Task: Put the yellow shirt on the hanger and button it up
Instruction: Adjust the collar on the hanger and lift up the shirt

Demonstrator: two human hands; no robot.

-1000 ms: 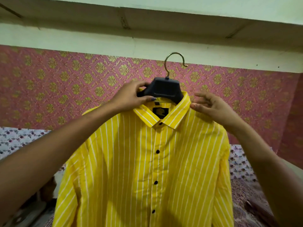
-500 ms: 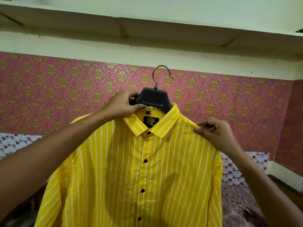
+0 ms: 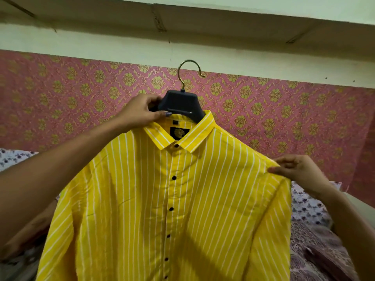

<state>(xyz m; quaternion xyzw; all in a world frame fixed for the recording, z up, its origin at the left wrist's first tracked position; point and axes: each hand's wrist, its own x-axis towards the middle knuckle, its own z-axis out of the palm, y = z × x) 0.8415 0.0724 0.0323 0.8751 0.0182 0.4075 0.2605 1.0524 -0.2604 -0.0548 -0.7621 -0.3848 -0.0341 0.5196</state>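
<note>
Yellow shirt (image 3: 142,199), six buttons (image 3: 174,178) showing, on one hanger (image 3: 180,102): left fingers (image 3: 160,115) grip hanger, right fingers (image 3: 284,170) pinch shoulder.

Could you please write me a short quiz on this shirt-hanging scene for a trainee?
1. True or false: the top button of the yellow shirt is fastened.
2. What does the left hand grip? A) the hanger B) a sleeve C) a button
3. Fill in: the right hand pinches the shirt at its ____.
Key: 1 true; 2 A; 3 shoulder.
</note>
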